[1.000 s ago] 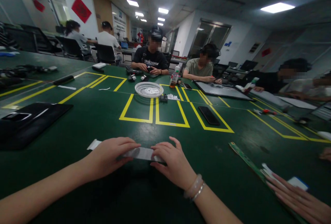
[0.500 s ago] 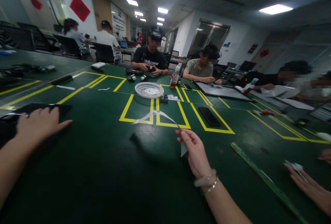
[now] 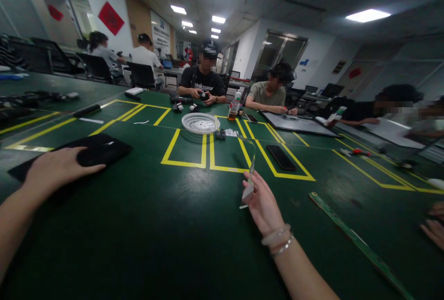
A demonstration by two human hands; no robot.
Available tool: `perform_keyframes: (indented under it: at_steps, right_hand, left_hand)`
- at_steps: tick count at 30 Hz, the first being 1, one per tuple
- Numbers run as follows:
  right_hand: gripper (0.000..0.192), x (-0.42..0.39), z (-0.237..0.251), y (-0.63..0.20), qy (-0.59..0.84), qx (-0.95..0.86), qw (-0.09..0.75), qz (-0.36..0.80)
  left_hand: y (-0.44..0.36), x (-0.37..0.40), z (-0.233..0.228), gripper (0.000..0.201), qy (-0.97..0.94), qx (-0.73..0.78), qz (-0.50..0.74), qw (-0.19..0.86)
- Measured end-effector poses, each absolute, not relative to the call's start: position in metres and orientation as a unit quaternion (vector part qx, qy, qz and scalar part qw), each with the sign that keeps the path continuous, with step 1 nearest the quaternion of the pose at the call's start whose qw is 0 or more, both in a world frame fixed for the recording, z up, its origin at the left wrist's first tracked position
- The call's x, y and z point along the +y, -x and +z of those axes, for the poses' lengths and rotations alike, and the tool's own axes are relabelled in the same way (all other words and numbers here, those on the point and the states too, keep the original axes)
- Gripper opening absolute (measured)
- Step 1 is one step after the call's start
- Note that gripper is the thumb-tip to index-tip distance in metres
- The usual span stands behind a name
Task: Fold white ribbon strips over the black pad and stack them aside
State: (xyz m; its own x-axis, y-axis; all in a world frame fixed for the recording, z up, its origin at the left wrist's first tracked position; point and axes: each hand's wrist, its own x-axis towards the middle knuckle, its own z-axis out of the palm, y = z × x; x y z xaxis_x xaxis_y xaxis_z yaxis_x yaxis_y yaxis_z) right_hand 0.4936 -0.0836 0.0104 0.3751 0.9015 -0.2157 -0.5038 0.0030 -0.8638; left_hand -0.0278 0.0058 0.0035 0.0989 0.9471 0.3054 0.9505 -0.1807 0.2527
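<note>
"Report the right hand (image 3: 265,203)."
"On my remote feed, it is right of centre in the frame, its fingers pinching a thin strip (image 3: 253,163). The strip rises above the tabletop (image 3: 194,244), its upper end curling leftward."
"And the left hand (image 3: 55,168)?"
"At the left of the frame, lying on a flat black case (image 3: 109,147), thumb spread. I cannot tell whether its fingers grip."
"Items nearby?"
"I record a phone (image 3: 280,157) right of centre, a white basket (image 3: 200,123) at upper centre and a long green board (image 3: 333,217) lower right."
</note>
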Motion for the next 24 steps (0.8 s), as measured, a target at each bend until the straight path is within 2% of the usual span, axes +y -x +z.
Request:
perform_keyframes:
  at_steps: [3, 9, 13, 17, 21, 24]
  right_hand:
    - [0.046, -0.083, 0.009, -0.494, 0.480, -0.215, 0.683, 0.507]
    - [0.050, -0.082, 0.007, -0.497, 0.500, -0.238, 0.676, 0.486]
    - [0.053, -0.082, 0.004, -0.495, 0.498, -0.265, 0.669, 0.485]
    - [0.054, -0.084, 0.000, -0.491, 0.496, -0.345, 0.644, 0.469]
    - [0.044, -0.088, 0.001, -0.488, 0.505, -0.529, 0.560, 0.391]
    - [0.034, -0.094, 0.005, -0.486, 0.476, -0.712, 0.429, 0.286]
  left_hand:
    - [-0.038, -0.002, 0.011, 0.074, 0.761, -0.633, -0.138, 0.027]
    - [-0.166, -0.051, 0.009, 0.077, 0.884, -0.437, -0.154, -0.067]
    - [-0.203, -0.071, -0.002, 0.081, 0.917, -0.359, -0.133, -0.110]
    - [-0.208, -0.069, -0.014, 0.084, 0.926, -0.338, -0.135, -0.095]
    - [-0.204, -0.074, -0.013, 0.078, 0.944, -0.281, -0.173, -0.026]
    - [-0.202, -0.088, -0.005, 0.050, 0.950, -0.208, -0.230, 0.029]
